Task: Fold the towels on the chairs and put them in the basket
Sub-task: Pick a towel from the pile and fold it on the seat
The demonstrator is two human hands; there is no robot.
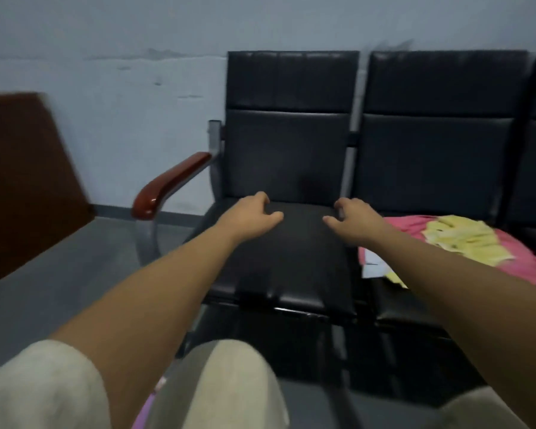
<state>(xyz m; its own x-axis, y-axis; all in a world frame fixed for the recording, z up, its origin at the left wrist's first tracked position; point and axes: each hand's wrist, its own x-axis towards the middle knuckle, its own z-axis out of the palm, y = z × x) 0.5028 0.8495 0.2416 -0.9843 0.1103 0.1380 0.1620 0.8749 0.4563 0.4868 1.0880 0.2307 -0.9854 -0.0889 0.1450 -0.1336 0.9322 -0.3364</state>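
**A:** Fingers first: left hand [254,215] and right hand [350,219] are both loosely curled with nothing in either, held just above the black seat [291,261].

**B:** And the towels?

**A:** Out to the right of the right-hand fingers, on the next seat. A yellow towel [464,239] lies rumpled on a pink towel [523,264], with the pink edge just beside that forearm.

**B:** Best play, I reckon: swing right and pinch the yellow one by two corners. Lift it clear of the pink, then spread it flat on the seat under the fingers before folding.

**A:** Agreed. Grab mid-heap and both probably come along. Basket?

**B:** Can't tell. There's a purple blur down by the knees, too smeared to call.
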